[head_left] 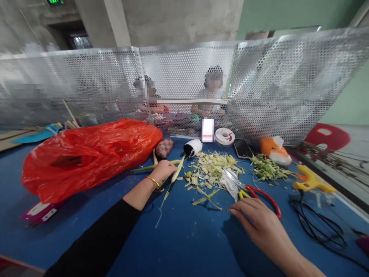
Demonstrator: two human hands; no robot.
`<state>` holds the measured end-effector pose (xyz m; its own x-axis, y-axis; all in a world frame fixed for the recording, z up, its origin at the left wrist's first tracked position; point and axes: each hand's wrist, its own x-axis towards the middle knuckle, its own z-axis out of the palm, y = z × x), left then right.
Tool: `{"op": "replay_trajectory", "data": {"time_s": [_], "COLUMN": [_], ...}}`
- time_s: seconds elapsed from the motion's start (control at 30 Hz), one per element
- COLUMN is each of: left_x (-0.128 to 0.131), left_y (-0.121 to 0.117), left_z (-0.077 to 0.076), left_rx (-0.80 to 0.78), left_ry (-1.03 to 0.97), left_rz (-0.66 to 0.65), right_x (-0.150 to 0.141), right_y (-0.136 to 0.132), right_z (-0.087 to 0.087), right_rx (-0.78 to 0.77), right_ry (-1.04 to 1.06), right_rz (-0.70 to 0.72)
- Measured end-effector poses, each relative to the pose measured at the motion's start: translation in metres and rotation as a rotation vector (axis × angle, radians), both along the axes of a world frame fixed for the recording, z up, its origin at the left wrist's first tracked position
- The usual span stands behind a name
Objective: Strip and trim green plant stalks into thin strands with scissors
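My left hand [165, 171], with a gold bangle at the wrist, is closed around part of a pale green husk-like piece [178, 170]. A thin pale thread trails from the lower end of this piece onto the table. Under that hand a long green stalk [142, 168] runs to the left. My right hand [258, 217] has its fingers curled and pressed together beside the red-handled scissors [269, 198]; whatever is between the fingertips is too small to make out. Yellow handles [243, 193] and a crumpled white tissue [230, 185] lie by the blades. Cut pale green pieces [211, 169] are heaped between my hands.
A red plastic bag [95, 154] fills the left. Behind the cuttings are a white thread spool [193, 147], a ribbon roll [225, 136] and a phone [242, 148]. A yellow glue gun [313, 181] with a black cord lies right. Beyond the perforated screen [184, 65] people sit.
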<state>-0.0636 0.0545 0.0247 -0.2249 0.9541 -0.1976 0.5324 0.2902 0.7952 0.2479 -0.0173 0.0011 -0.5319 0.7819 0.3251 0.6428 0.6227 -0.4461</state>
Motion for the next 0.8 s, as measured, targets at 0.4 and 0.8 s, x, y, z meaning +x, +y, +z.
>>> {"op": "replay_trajectory", "data": {"time_s": [0.4,0.8], "left_x": [0.042,0.097], "left_y": [-0.042,-0.088], "left_z": [0.018,0.0], "left_rx": [-0.147,0.06], "left_ry": [-0.893,-0.96], "left_rz": [0.172,0.046], "right_x": [-0.044,-0.07], "right_y": [0.006,-0.006], "right_z": [0.045,0.015], "right_rx": [-0.329,-0.792], "right_ry": [0.177,0.551], "right_rz": [0.044,-0.011]}}
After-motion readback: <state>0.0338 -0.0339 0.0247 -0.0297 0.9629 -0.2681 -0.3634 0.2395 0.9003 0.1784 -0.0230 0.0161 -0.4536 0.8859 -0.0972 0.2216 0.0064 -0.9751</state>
